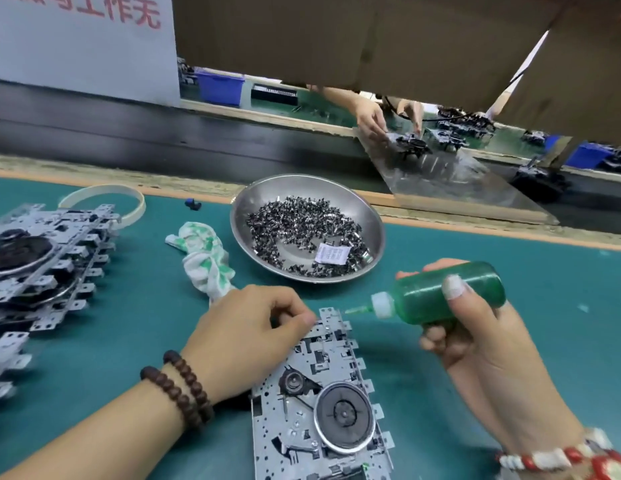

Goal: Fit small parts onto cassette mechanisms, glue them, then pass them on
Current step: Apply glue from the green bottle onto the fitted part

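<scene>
Head view: the gluing step looks to be in hand. A cassette mechanism (323, 403) lies flat on the green mat (129, 341) at 6 o'clock, its far end pointing to 12 o'clock. The left hand (250, 327) rests knuckles-up on that far end, thumb and fingers pinched narrow on the top corner; whether a small part sits between them cannot be told. The right hand (475, 327) is wrapped around a green glue bottle (444, 296) lying almost level, thumb on top, with the nozzle (357, 310) aimed to 9 o'clock, just beside the mechanism's top edge.

Next, by my reckoning, the nozzle tip must touch the joint and the bottle take a light squeeze, while the left hand steadies the plate.

A steel bowl (375, 216) of small parts (302, 223) sits at 12 o'clock, a rag (205, 258) at 11, and more stacked mechanisms (45, 258) at 9.
</scene>
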### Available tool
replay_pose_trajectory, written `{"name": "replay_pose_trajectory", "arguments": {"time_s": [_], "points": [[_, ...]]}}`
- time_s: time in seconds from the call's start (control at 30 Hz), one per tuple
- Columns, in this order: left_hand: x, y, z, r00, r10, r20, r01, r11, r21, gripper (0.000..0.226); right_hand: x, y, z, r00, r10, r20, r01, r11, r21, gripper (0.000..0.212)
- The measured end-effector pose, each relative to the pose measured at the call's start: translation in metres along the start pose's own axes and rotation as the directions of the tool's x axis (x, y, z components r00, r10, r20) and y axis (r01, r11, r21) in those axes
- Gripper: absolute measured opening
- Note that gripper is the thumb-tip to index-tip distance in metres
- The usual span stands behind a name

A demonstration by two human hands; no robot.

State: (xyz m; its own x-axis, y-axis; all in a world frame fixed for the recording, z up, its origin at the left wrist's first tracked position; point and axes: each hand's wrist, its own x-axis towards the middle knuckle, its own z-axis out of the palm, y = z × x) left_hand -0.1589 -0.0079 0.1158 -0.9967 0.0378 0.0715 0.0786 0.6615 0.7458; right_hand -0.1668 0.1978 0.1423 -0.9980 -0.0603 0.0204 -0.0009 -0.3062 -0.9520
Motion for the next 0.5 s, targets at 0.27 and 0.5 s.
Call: {"name": "replay_pose_trajectory", "arguments": {"time_s": [0.27, 0.5], "points": [[-0.001, 0.000, 0.001, 1.000, -0.002, -0.008, 0.002, 1.000, 0.008, 0.021, -0.005, -0.002, 0.003, 0.985, -0.174, 0.019, 0.174, 0.958, -0.227, 0.055], [0.000, -0.002, 0.001, 1.000, 0.005, -0.017, -0.005, 1.000, 0.002, 0.019, -0.006, 0.008, 0.003, 0.969, -0.247, 0.017, 0.239, 0.919, -0.313, 0.039]]}}
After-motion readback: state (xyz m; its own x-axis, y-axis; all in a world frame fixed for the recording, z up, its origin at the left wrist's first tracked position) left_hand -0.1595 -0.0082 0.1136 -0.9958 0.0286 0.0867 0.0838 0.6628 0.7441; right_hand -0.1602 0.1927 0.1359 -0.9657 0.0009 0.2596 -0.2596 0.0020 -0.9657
